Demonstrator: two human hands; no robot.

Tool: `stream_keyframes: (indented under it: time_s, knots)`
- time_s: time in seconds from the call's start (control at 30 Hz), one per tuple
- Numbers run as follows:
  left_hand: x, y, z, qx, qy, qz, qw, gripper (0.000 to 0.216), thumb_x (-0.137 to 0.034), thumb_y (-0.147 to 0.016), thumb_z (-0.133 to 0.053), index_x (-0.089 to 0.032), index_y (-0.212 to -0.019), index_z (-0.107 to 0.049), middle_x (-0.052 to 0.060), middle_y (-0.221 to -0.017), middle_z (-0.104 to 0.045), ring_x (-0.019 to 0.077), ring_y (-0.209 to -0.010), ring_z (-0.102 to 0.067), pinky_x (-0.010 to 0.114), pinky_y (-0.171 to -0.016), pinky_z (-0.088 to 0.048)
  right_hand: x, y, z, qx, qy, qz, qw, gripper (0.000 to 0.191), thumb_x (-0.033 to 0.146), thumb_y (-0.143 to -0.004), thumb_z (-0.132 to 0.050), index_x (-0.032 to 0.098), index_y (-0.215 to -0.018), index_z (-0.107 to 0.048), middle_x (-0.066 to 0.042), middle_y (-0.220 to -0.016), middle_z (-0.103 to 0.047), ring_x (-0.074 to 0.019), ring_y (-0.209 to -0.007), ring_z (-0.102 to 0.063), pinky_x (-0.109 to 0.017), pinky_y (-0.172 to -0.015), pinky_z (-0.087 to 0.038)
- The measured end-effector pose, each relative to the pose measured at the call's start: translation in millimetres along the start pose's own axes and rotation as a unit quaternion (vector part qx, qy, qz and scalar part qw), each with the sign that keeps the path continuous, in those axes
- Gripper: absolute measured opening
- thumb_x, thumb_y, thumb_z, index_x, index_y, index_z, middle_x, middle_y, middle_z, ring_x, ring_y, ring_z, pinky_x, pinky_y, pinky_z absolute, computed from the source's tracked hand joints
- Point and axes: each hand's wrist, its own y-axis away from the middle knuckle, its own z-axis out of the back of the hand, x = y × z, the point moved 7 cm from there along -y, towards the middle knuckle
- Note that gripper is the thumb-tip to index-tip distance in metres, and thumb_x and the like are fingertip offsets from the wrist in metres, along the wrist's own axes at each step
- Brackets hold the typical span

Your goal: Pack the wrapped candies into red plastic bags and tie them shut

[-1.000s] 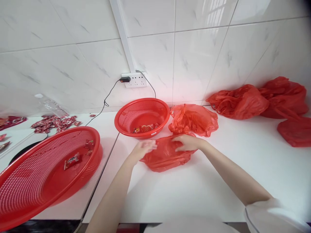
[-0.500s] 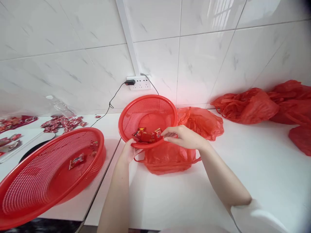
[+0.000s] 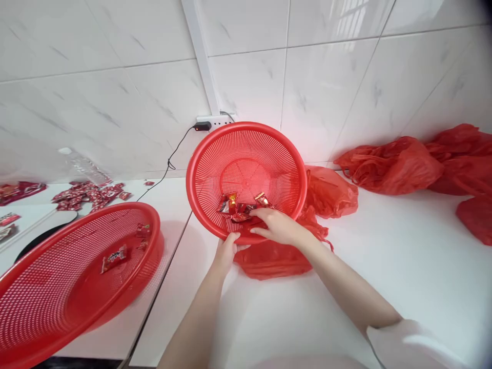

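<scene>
A round red mesh basket point(image 3: 246, 141) is tilted toward me, with several small wrapped snacks point(image 3: 229, 202) gathered at its lower side. My left hand point(image 3: 227, 252) grips the near rim, thumb on top and fingers underneath. Over the same rim reaches my right hand point(image 3: 275, 225), its fingertips among the packets and its thumb apart from the fingers. I see nothing held in it. Under the basket lies a red plastic bag point(image 3: 272, 264), partly hidden by the basket and my hands.
At left stands a larger red basket point(image 3: 49, 256) with a few packets inside. Behind it are a heap of small packets point(image 3: 82, 195) and a clear bottle point(image 3: 86, 166). More red bags point(image 3: 392, 166) lie along the wall at right. A plugged-in black cable point(image 3: 169, 161) hangs from the socket strip.
The held basket has risen and tipped further toward me, shifting slightly right with my left hand. The packets in it have spread. My right hand has moved further over the rim among them.
</scene>
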Motion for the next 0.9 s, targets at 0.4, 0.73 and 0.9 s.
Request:
stream_keyframes:
  time_s: [0.4,0.73,0.9]
  knots:
    - [10.4,6.3,-13.9,0.019,0.027,0.015,0.999,0.043,-0.022,-0.067,-0.061,-0.015,-0.109,-0.061,0.009,-0.103,-0.07,0.0268,-0.094,-0.067,0.037,-0.069,-0.058,1.4,4.1,-15.0,0.11,0.013,0.043,0.993,0.082,0.061,-0.07,-0.07,0.019,-0.137,-0.048,-0.014,-0.155,-0.028,-0.0346,-0.143,-0.02,-0.056,-0.116,-0.009]
    - [11.2,-2.6,-2.9,0.011,0.01,0.024,1.0,0.034,-0.023,-0.071,-0.058,-0.015,-0.103,-0.063,0.008,-0.102,-0.071,0.0232,-0.09,-0.067,0.031,-0.064,-0.058,1.9,2.9,-2.5,0.088,-0.079,0.053,0.992,0.041,0.033,-0.081,-0.068,0.021,-0.119,-0.059,-0.009,-0.114,-0.065,-0.023,-0.1,-0.062,-0.036,-0.087,-0.048]
    - [9.4,-5.5,1.9,-0.005,0.014,0.017,1.0,0.038,-0.021,-0.07,-0.059,-0.016,-0.107,-0.061,0.008,-0.104,-0.07,0.0233,-0.091,-0.067,0.032,-0.065,-0.059,-10.5,-2.3,17.8,-0.02,-0.146,0.036,0.988,0.02,0.03,-0.094,-0.051,0.02,-0.108,-0.061,-0.006,-0.105,-0.068,-0.0181,-0.095,-0.063,-0.03,-0.086,-0.047]
